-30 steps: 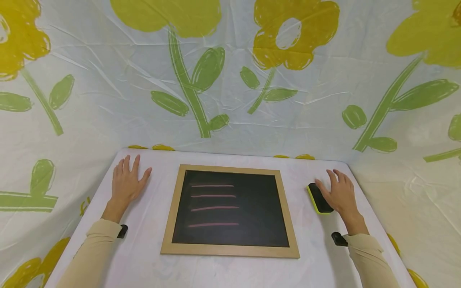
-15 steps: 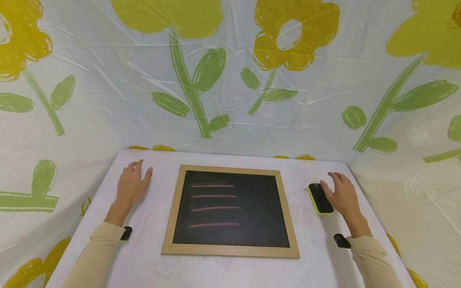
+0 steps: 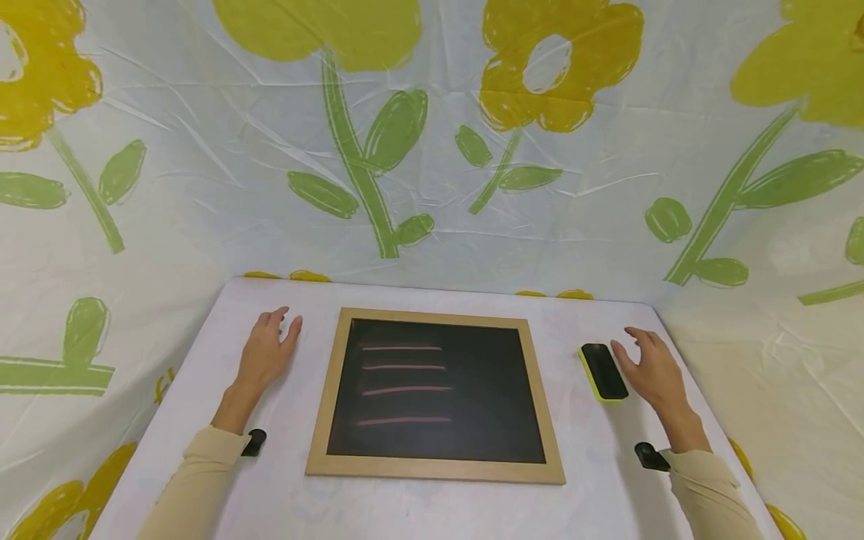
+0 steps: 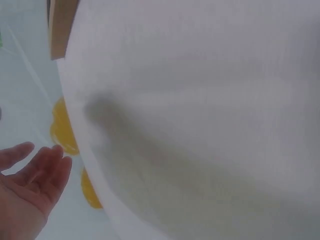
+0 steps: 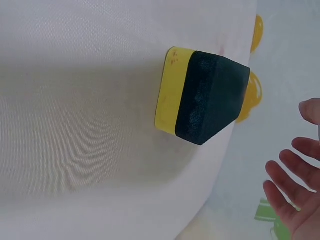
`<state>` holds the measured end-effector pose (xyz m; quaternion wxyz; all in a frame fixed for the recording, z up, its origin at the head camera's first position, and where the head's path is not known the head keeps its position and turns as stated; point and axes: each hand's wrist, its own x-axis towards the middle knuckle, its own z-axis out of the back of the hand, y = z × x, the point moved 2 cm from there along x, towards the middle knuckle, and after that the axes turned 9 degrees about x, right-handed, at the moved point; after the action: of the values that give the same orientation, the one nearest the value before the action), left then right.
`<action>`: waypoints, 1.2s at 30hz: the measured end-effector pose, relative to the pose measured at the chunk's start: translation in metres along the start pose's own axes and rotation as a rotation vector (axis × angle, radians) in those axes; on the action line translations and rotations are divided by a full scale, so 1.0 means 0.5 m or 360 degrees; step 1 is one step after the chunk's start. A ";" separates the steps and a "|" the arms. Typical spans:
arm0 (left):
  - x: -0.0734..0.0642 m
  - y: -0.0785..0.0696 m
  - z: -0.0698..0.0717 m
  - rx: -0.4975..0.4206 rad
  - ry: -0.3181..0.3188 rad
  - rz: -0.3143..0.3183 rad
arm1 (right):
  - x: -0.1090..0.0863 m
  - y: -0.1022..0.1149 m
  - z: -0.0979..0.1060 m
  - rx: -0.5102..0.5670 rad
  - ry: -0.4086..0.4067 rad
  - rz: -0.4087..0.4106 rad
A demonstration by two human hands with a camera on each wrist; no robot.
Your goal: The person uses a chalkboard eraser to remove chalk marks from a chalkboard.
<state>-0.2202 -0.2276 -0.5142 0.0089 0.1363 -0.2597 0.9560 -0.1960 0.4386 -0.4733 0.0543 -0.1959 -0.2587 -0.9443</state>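
Observation:
A chalkboard (image 3: 493, 390) in a light wooden frame lies in the middle of the table, with several pink chalk lines (image 3: 405, 391) on its left part. To its right sits a black and yellow board eraser (image 3: 605, 373), seen large in the right wrist view as a block (image 5: 210, 95) with the yellow layer against the table. My right hand (image 3: 653, 371) is just right of the eraser, apart from it, fingers loosely bent around nothing. Left of the board, my left hand (image 3: 266, 351) holds nothing, its fingers relaxed; the left wrist view shows its palm (image 4: 25, 205).
The white table (image 3: 439, 514) ends at a back edge close behind the board. A flower-printed cloth (image 3: 270, 232) hangs behind it and along both sides. Black wrist cameras (image 3: 652, 456) sit at both cuffs.
My left hand has moved right and nearer to me, its fingers less spread. The right hand has shifted slightly right and nearer, off the eraser's edge. Board and eraser stay put.

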 end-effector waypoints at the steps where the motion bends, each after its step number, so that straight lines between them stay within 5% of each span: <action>1: -0.002 -0.004 -0.002 -0.0018 0.0031 0.0021 | -0.002 0.000 0.003 0.0009 0.0015 -0.0022; 26: -0.032 -0.057 -0.053 -0.0404 0.0340 0.0265 | -0.038 -0.017 0.008 0.0143 0.0202 -0.0242; 36: -0.047 -0.069 -0.068 -0.0536 0.0389 0.0303 | -0.054 -0.018 -0.003 0.0171 0.0218 -0.0244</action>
<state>-0.2033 -0.1796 -0.5317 -0.0273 -0.0091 -0.4243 0.9051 -0.1739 0.4458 -0.4895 0.0098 -0.1072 -0.3189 -0.9416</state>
